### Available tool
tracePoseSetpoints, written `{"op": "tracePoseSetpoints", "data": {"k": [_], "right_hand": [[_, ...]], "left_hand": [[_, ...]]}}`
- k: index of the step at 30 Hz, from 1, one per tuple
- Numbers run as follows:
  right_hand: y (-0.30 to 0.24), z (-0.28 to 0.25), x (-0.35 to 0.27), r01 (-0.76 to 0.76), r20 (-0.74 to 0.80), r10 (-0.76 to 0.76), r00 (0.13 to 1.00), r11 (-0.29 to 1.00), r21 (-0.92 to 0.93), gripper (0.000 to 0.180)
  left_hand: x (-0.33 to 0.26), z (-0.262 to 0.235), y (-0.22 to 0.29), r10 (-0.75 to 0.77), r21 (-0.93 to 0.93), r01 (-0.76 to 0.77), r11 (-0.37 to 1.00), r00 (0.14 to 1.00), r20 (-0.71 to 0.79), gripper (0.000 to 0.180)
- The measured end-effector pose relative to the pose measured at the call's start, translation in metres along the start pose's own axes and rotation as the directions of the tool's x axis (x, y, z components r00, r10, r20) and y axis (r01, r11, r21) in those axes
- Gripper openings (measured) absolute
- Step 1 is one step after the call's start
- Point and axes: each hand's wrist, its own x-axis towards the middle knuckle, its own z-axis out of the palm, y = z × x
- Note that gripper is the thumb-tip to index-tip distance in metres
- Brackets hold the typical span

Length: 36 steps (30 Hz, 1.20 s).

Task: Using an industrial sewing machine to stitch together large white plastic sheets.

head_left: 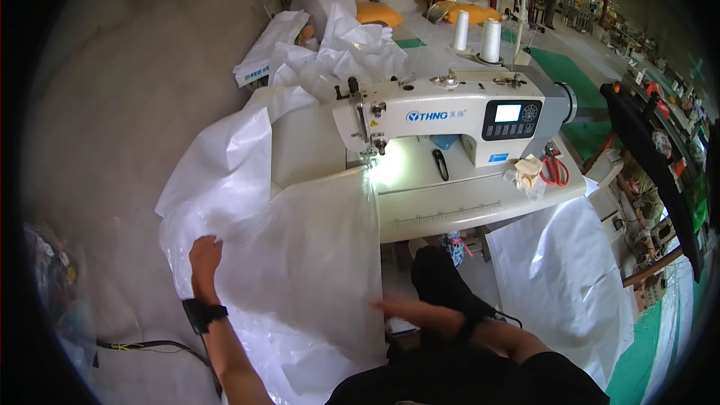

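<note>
A large white plastic sheet (315, 255) drapes from the sewing machine (457, 109) down over my lap and off to the left. Its upper right corner lies under the lit needle area. On the left part of the sheet, my left hand (205, 256) is closed, fingers curled onto a fold of the plastic. My right hand (394, 309) is at the sheet's right edge, below the machine bed. It is smeared by motion, so its finger position and any grip do not show.
On the machine bed lie a black snips-like tool (440, 165), red-handled scissors (555, 171) and a small cream bundle (528, 171). White thread cones (490, 41) stand behind. More white sheeting (559, 277) hangs at the right. A dark cable (154, 344) crosses the lower left. A person (553, 1) stands far back.
</note>
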Motion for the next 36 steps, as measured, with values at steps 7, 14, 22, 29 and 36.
{"op": "tracePoseSetpoints", "data": {"k": [7, 14, 22, 29, 36], "right_hand": [[-0.031, 0.003, 0.050, 0.335, -0.487, -0.495, 0.719, 0.862, -0.381, 0.047], [-0.047, 0.008, 0.024, 0.288, -0.590, -0.615, 0.524, 0.779, -0.557, 0.039], [-0.047, -0.025, 0.018, 0.292, -0.541, -0.643, 0.542, 0.748, -0.596, 0.035], [-0.034, -0.021, 0.028, 0.325, -0.540, -0.579, 0.611, 0.805, -0.496, 0.029], [-0.059, -0.042, 0.036, 0.404, -0.476, -0.511, 0.716, 0.859, -0.314, 0.032]], "left_hand": [[-0.071, -0.007, 0.217, 0.458, -0.799, -0.488, 0.351, 0.834, -0.308, 0.021], [-0.019, 0.095, 0.284, 0.572, -0.379, -0.742, 0.553, 0.669, -0.475, 0.024], [-0.046, 0.050, 0.300, 0.255, -0.880, -0.057, 0.471, 0.964, 0.074, 0.026], [-0.085, 0.079, 0.282, 0.191, -0.827, -0.048, 0.561, 0.979, 0.073, 0.023], [-0.130, 0.063, 0.311, 0.323, -0.619, -0.291, 0.730, 0.944, -0.063, 0.020]]}}
